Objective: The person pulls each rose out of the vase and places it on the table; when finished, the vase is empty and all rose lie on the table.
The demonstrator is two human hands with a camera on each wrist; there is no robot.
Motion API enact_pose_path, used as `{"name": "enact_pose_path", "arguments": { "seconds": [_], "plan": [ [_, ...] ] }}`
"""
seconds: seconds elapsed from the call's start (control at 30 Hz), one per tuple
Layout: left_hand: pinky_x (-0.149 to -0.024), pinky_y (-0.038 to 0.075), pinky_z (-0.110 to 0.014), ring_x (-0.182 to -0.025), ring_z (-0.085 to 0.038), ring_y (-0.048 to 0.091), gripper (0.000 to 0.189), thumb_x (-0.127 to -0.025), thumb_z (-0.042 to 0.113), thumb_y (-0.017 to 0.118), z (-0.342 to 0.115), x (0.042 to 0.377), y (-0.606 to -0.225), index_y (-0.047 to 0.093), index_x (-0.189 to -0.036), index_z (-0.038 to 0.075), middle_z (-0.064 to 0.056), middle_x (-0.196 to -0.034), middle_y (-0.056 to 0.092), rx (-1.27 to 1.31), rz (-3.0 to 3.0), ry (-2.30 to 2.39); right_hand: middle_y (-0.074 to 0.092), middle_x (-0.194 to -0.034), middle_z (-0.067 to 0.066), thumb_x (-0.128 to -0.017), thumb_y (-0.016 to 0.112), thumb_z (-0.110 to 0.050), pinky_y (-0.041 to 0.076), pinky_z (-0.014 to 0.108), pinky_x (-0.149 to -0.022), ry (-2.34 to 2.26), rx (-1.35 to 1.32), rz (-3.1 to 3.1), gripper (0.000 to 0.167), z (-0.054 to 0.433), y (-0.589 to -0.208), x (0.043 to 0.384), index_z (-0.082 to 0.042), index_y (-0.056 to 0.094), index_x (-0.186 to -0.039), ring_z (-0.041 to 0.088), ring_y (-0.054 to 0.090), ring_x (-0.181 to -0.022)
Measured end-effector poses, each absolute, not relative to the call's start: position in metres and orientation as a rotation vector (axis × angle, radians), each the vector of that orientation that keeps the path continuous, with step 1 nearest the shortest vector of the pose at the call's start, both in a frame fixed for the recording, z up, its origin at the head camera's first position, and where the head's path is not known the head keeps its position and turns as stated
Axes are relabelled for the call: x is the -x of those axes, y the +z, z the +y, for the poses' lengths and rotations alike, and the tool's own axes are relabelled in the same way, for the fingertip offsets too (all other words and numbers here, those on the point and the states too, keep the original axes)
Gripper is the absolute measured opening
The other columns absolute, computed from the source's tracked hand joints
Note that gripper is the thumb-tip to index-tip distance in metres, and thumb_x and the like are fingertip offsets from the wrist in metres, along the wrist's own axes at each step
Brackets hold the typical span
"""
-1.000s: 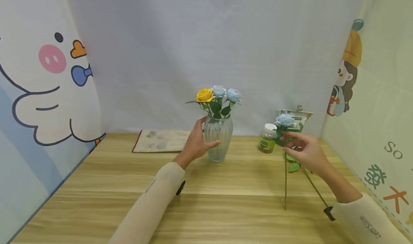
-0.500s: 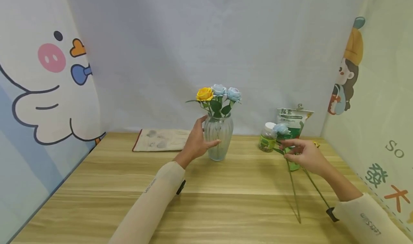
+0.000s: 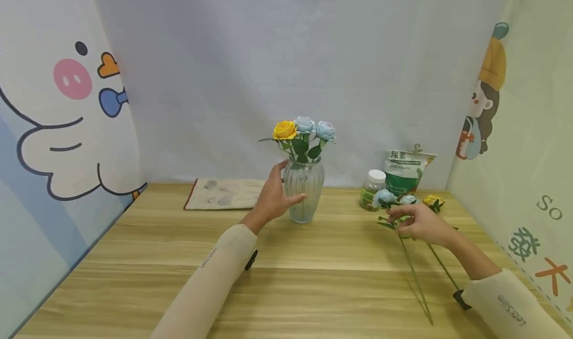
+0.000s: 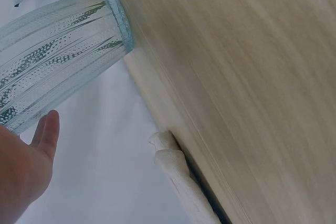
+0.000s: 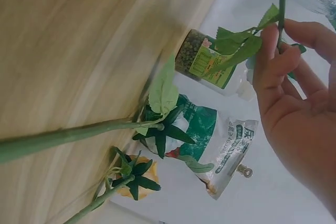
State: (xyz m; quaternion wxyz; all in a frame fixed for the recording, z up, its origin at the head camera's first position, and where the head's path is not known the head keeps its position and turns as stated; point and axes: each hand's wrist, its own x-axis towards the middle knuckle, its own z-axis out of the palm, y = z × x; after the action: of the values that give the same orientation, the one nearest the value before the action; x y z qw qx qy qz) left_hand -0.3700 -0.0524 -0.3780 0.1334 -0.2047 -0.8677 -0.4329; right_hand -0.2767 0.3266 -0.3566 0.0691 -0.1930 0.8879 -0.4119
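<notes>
My left hand (image 3: 271,199) holds the side of an upright clear glass vase (image 3: 312,183), the thumb across its front. In the vase stand a yellow rose (image 3: 285,130) and two light blue roses (image 3: 326,130). My right hand (image 3: 423,223) pinches the green stem (image 5: 282,6) of another light blue rose (image 3: 383,198), low over the table at the right. Its stem slants down toward the table's front. Beside this hand lie one more light blue rose (image 3: 408,200) and a yellow rose (image 3: 432,201), partly hidden in the head view.
Behind the right hand stand a white-capped jar (image 3: 371,189) of small green grains and a clipped white-and-green bag (image 3: 405,172). A cream fabric glove (image 3: 224,194) lies left of the vase. Cloth walls (image 3: 233,70) enclose the wooden table (image 3: 313,284).
The rose in my right hand has sunk from in front of the bag to near the table, its stem end swinging toward the front right. The left hand and vase stay put.
</notes>
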Motion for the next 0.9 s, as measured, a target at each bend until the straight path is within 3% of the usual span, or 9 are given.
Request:
{"name": "enact_pose_path", "arguments": {
  "seconds": [0.27,0.53,0.73,0.9],
  "plan": [
    [-0.096,0.048,-0.050,-0.123,-0.036,0.053,0.101,-0.081,0.033,0.084,-0.053,0.369,-0.377,0.019,-0.156,0.014,-0.014,-0.155,0.032,0.601,-2.503,-1.257,0.059,-0.123,0.030,-0.087,0.065,0.002,0.045,0.032,-0.051,-1.231,0.533,2.622,0.056,0.332,-0.363,0.281,0.018,0.045,-0.137,0.015,0.058,-0.068],
    [-0.096,0.048,-0.049,-0.123,-0.035,0.052,0.101,-0.081,0.035,0.083,-0.052,0.371,-0.380,0.019,-0.156,0.014,-0.014,-0.156,0.031,0.606,-2.509,-1.249,0.058,-0.125,0.033,-0.087,0.068,0.000,0.054,0.038,-0.058,-1.182,0.509,2.598,0.054,0.338,-0.371,0.286,0.017,0.048,-0.134,0.018,0.064,-0.075],
    [-0.096,0.048,-0.050,-0.123,-0.035,0.052,0.100,-0.082,0.034,0.083,-0.052,0.370,-0.379,0.019,-0.156,0.014,-0.014,-0.156,0.031,0.598,-2.514,-1.253,0.060,-0.125,0.031,-0.087,0.069,0.000,0.052,0.036,-0.055,-1.171,0.492,2.575,0.055,0.340,-0.375,0.289,0.016,0.048,-0.135,0.018,0.061,-0.067],
    [-0.097,0.048,-0.049,-0.124,-0.035,0.052,0.100,-0.082,0.035,0.083,-0.051,0.371,-0.379,0.018,-0.156,0.015,-0.013,-0.156,0.031,0.594,-2.516,-1.256,0.060,-0.125,0.031,-0.086,0.070,0.000,0.047,0.032,-0.052,-1.179,0.461,2.546,0.056,0.340,-0.377,0.291,0.016,0.048,-0.135,0.011,0.049,-0.055]
  ]
}}
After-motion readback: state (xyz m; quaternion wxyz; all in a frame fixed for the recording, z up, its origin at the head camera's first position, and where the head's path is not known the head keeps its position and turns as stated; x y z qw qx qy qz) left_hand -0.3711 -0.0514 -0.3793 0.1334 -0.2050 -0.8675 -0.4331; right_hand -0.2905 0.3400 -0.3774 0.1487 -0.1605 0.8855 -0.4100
